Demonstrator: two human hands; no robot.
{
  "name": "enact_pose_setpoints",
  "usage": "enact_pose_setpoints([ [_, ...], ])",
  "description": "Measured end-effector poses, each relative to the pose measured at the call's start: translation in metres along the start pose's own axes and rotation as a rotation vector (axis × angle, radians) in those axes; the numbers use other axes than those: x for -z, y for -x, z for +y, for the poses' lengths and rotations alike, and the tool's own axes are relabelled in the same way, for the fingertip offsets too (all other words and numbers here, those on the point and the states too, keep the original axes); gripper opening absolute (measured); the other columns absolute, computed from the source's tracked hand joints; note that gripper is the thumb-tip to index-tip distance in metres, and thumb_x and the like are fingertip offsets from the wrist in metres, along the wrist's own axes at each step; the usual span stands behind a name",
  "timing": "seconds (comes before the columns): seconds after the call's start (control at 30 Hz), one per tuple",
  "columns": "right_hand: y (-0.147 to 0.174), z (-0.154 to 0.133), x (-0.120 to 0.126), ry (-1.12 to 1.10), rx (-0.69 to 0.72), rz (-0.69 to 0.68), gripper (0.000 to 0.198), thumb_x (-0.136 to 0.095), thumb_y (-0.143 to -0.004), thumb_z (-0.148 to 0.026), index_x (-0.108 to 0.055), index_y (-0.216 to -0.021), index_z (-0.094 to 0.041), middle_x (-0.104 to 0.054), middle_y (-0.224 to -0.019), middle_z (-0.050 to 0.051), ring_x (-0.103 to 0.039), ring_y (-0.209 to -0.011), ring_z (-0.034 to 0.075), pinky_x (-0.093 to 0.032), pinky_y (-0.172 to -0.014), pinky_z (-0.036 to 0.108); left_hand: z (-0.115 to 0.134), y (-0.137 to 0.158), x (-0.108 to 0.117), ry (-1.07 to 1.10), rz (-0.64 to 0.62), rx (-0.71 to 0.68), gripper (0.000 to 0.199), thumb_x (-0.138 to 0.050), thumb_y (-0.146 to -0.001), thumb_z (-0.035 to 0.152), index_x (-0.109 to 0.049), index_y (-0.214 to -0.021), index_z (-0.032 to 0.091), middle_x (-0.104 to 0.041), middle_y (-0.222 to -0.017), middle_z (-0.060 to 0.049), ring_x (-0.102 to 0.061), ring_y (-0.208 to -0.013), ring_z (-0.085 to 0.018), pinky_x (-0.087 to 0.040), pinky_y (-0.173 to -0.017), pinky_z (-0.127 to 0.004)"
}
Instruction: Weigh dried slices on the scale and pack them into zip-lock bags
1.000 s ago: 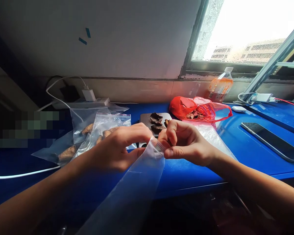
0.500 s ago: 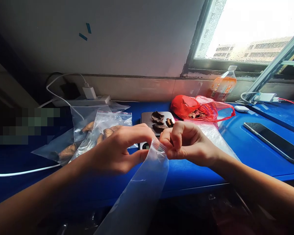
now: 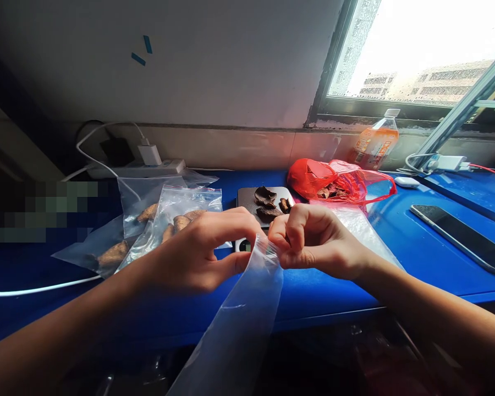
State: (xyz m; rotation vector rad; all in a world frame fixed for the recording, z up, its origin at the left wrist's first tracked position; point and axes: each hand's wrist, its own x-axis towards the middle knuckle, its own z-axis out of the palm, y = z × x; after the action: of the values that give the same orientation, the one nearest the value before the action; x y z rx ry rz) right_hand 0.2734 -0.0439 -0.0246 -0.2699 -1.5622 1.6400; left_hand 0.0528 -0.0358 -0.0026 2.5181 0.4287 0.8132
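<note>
A clear zip-lock bag (image 3: 241, 313) hangs down past the table's front edge, its top held between both hands. My left hand (image 3: 214, 247) pinches the top edge from the left, thumb below and fingers above. My right hand (image 3: 313, 242) grips the opposite corner with its fingers curled. Just behind the hands, several dark brown dried slices (image 3: 265, 196) lie on a small digital scale (image 3: 245, 204), whose front is partly hidden by my hands. Left of the scale are clear bags (image 3: 193, 197) with brown dried pieces (image 3: 114, 254) inside.
A red plastic bag (image 3: 309, 179) of dried pieces sits behind my right hand, with flat clear bags (image 3: 369, 236) in front of it. An orange drink bottle (image 3: 377, 142) stands by the wall. A phone (image 3: 462, 236) lies right; a power strip (image 3: 171, 166) and cables are back left.
The hanging part of the zip-lock bag has shifted very slightly. Both hands keep their grip in nearly the same place.
</note>
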Motion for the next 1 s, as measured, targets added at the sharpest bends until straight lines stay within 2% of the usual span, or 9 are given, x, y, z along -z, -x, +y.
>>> enact_pose_setpoints([
  [0.33, -0.0003, 0.0008, 0.0002, -0.009, 0.009, -0.017, 0.023, -0.075, -0.075, -0.012, -0.052, -0.071, -0.016, -0.058, -0.074, -0.002, -0.054, -0.064, 0.006, -0.047, -0.06, 0.02, 0.0023, 0.0002, -0.001, 0.002, 0.009, -0.005, 0.01, -0.061, -0.086, 0.015, -0.059, -0.093, 0.023, -0.067, -0.09, -0.004, -0.063, -0.083, -0.017, -0.051, -0.073, -0.03],
  [0.57, -0.0008, -0.0015, -0.0023, 0.016, 0.0, 0.003, 0.028, -0.075, -0.073, -0.011, -0.048, -0.069, -0.017, -0.053, -0.069, -0.004, -0.05, -0.064, 0.006, -0.044, -0.056, 0.018, 0.0024, -0.0002, 0.0002, 0.01, 0.006, 0.002, 0.009, -0.062, -0.087, 0.016, -0.059, -0.092, 0.023, -0.066, -0.09, -0.004, -0.062, -0.083, -0.017, -0.051, -0.073, -0.031],
  [1.0, 0.0, -0.0008, -0.001, 0.029, -0.004, 0.009, 0.023, -0.076, -0.073, -0.013, -0.053, -0.07, -0.017, -0.059, -0.071, -0.002, -0.055, -0.065, 0.007, -0.047, -0.059, 0.019, 0.001, 0.0008, 0.0005, 0.025, -0.012, 0.019, 0.008, -0.061, -0.087, 0.016, -0.059, -0.092, 0.022, -0.066, -0.09, -0.005, -0.062, -0.084, -0.017, -0.051, -0.073, -0.03],
])
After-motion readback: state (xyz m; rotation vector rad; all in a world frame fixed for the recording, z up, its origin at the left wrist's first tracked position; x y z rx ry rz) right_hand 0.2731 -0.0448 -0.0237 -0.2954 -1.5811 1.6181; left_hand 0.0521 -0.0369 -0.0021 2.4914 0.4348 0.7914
